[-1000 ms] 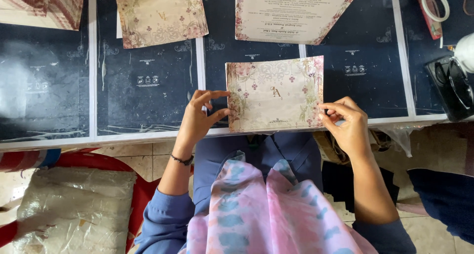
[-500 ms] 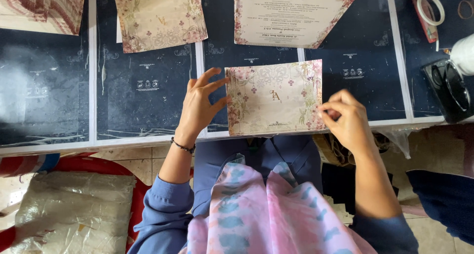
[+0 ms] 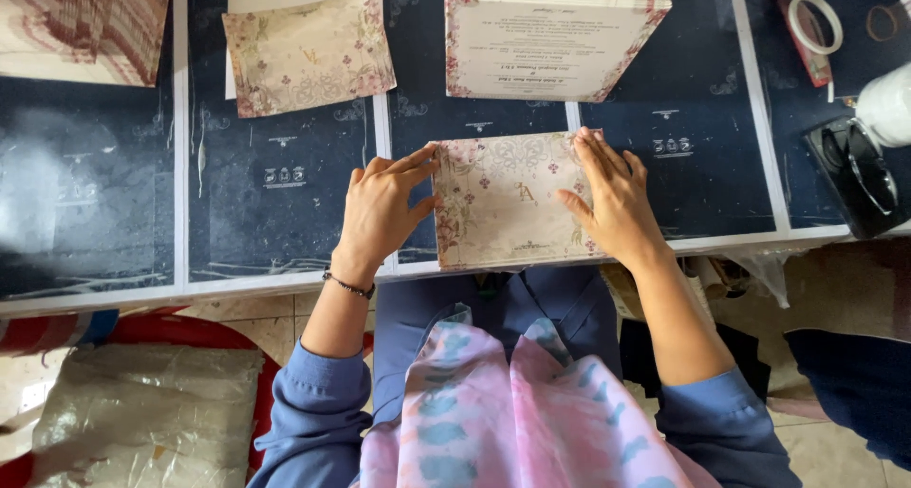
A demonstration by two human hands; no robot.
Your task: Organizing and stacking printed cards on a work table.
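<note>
Here, a floral card [image 3: 508,199] lies flat on the dark blue table [image 3: 275,213], close to its near edge and right in front of the person. The left hand [image 3: 380,213] rests open at the card's left side, fingers spread and pointing right, with the fingertips touching the card's upper left corner and edge. The right hand [image 3: 612,199] lies open and flat on the card's right part, palm down, fingers stretched toward the far edge; neither hand grips anything. A thin dark bracelet [image 3: 346,285] sits on the left wrist. Beyond the card, toward the far side of the table, stands a stack of printed cards [image 3: 550,33] with patterned borders, its top sheet showing lines of text. To the left of that stack lies another floral card [image 3: 308,52], slightly tilted, on top of a plain white sheet. At the far left corner there is a pile of striped cards [image 3: 81,23]. At the right, a roll of tape [image 3: 814,23] lies near the far edge, and a black object [image 3: 854,175] sits by the table's right end. Below the table on the left, a clear plastic bag [image 3: 142,412] lies on a red seat.
</note>
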